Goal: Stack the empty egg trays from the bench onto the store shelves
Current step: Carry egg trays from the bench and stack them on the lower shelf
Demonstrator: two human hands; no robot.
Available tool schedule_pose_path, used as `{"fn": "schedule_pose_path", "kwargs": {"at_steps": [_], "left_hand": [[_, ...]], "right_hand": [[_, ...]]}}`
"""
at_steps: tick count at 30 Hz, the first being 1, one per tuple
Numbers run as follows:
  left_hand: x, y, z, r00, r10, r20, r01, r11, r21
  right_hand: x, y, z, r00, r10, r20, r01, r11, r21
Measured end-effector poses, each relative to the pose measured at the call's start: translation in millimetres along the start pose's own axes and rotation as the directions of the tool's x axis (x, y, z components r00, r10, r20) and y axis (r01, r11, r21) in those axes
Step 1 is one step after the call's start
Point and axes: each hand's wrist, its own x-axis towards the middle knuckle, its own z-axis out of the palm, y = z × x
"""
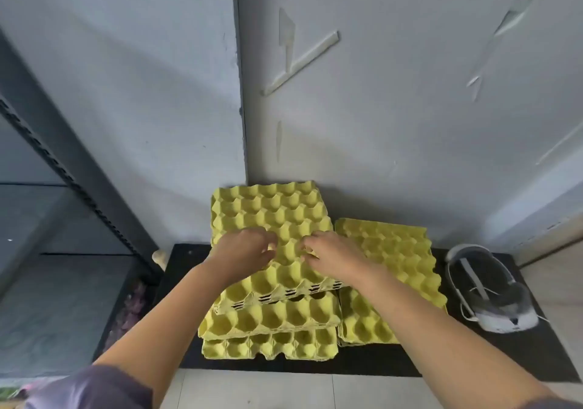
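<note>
1. Wall (394, 93): grey, forming a corner behind the bench.

2. Shelves (63, 162): a dark rack standing just beside the left end of the bench. No yellow tray shows on the tiers in view.

3. Bench (378, 361): a black top, with its back edge against the wall.

4. Left stack (271, 323): yellow egg trays piled unevenly at the left end of the bench. The lower trays project toward the near edge. The upper ones sit further back, reaching the wall. All visible cups are empty.

5. Right stack (397, 251): a lower pile touching the left stack on its right side, near the middle of the bench. Its cups are also empty.

6. Device (492, 295): a white strapped unit lying at the right end of the bench, apart from the trays.

7. Top tray (268, 210): the uppermost sheet of the left stack. How many trays the hands hold with it cannot be told.

8. Left hand (243, 247): set on the top tray near its middle, with the fingers curled down into the cups and gripping the moulded ridges.

9. Right hand (334, 255): just beside the left hand on the same tray, with the fingers likewise hooked into the cups.

Status (judgement): the task appears to be at an early stage. Both stacks remain on the bench, and no transfer to the shelves is evident. The step in hand is taking hold of the top tray. Lifting it, carrying it left to the shelves and clearing both stacks are still to be done.
</note>
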Motion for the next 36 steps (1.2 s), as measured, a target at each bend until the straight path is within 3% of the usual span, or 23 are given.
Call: {"fn": "schedule_pose_path", "kwargs": {"at_steps": [3,7,12,23,29,31,33,34,36], "left_hand": [[-5.6,10.3,27.7,0.991,0.007,0.133,-0.012,0.999,0.04],[-10.5,17.9,63.0,0.986,-0.054,0.157,0.03,0.988,0.152],[-16.0,19.0,91.9,1.0,-0.011,0.009,0.007,0.928,0.372],[-20.1,9.6,88.0,0.952,0.231,-0.202,-0.125,0.893,0.433],[-16.7,15.5,71.4,0.953,0.188,-0.239,-0.068,0.898,0.436],[-14.7,16.9,63.2,0.947,0.186,-0.262,-0.067,0.911,0.407],[-13.0,16.3,56.8,0.938,0.166,-0.303,-0.046,0.929,0.366],[-12.4,15.8,52.9,0.936,0.153,-0.317,-0.036,0.937,0.347],[-10.0,14.6,48.0,0.935,0.138,-0.327,-0.028,0.947,0.319]], "right_hand": [[-6.9,3.6,20.4,0.993,-0.027,0.111,0.034,0.997,-0.066],[-10.0,10.5,47.4,0.991,-0.041,0.131,0.059,0.988,-0.139],[-10.1,10.8,67.7,0.992,-0.128,0.014,0.129,0.979,-0.161],[-12.9,19.1,75.5,0.944,-0.282,-0.174,0.243,0.946,-0.216],[-13.2,15.9,65.9,0.916,-0.296,-0.27,0.245,0.948,-0.205],[-15.9,15.9,54.2,0.937,-0.242,-0.251,0.213,0.968,-0.135],[-20.3,16.5,43.2,0.971,-0.05,-0.235,0.046,0.999,-0.024],[-22.5,16.8,36.4,0.955,0.086,-0.284,-0.083,0.996,0.023],[-23.4,22.7,26.6,0.823,0.376,-0.426,-0.356,0.925,0.129]]}}
